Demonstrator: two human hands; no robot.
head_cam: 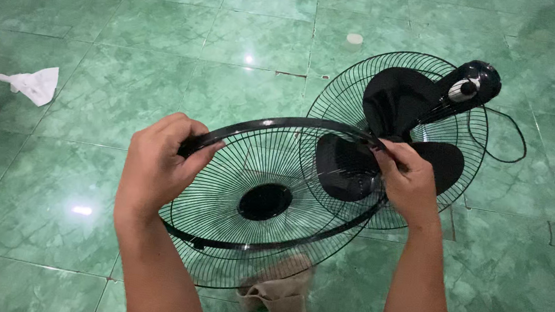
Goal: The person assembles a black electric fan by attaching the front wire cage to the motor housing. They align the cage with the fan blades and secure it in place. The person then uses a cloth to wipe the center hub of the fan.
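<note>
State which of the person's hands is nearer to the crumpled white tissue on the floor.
Left. The left hand grips the grille's rim on the side toward the white tissue; the right hand grips the opposite rim, farther away.

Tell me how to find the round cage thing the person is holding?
Start at the black fan lying on the green tiled floor. Just in front, both hands grip a round black wire guard by its rim. Unlike the fan's guard, it has no blades, only a solid black disc.
</note>
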